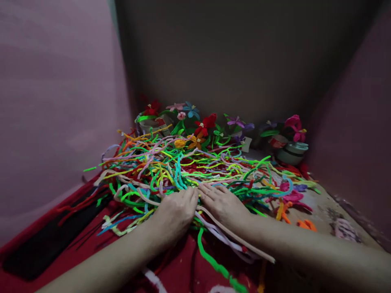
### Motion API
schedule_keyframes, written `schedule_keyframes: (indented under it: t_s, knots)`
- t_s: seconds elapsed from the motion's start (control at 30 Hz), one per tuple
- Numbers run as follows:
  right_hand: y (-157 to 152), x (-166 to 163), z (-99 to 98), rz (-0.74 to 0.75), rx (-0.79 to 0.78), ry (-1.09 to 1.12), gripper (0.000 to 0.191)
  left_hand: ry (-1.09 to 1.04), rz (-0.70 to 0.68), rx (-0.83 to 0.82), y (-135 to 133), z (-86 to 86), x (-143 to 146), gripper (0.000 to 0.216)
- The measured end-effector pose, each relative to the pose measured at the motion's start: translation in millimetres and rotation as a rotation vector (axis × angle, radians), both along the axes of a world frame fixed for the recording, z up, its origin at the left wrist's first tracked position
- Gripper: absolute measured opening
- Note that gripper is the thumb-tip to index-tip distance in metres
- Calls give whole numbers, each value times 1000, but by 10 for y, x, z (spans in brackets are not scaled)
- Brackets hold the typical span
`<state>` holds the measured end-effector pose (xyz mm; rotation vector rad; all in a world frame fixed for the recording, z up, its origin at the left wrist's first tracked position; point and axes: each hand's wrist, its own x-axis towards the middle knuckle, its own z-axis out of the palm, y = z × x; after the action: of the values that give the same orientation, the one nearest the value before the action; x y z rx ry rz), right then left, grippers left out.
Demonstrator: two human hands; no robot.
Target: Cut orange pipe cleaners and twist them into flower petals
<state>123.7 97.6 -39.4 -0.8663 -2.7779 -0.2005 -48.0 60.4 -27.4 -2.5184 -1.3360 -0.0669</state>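
Observation:
A big tangled heap of coloured pipe cleaners [183, 171] covers the middle of the table. My left hand [175, 211] rests palm down on the near edge of the heap, fingers together and flat. My right hand [222, 203] lies beside it, fingers stretched out flat over the strands, fingertips touching those of the left. A beige pipe cleaner [238, 238] and a green one [214, 260] trail out from under my hands toward me. Neither hand visibly grips anything.
Finished pipe-cleaner flowers [204, 124] stand along the back wall. At the right is a small pot [291, 152] with a pink flower [295, 124]. A red cloth [180, 268] covers the near table, with a black strip [51, 240] at left. Pink walls close in on both sides.

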Motion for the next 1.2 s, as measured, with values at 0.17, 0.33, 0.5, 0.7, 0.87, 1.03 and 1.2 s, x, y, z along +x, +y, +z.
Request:
schedule_keyframes:
  t_s: [0.17,0.33,0.5,0.7,0.87,1.03,1.2]
  knots:
    - [-30,20,-76,-9,7,31,42,19,-4,-12,-9,9,2,36]
    - [-50,77,-55,-6,-89,69,43,13,0,12,-16,9,-3,41]
    - [-44,121,7,30,-143,80,43,38,4,67,-4,9,11,43]
    - [-22,139,7,51,-215,302,40,53,21,35,22,6,8,44]
    - [7,138,64,70,-318,469,31,45,15,32,15,-1,-4,45]
    - [162,156,251,-88,-241,477,30,77,32,39,0,-6,3,46]
    - [370,150,425,-387,-67,32,25,82,31,57,4,-32,7,48]
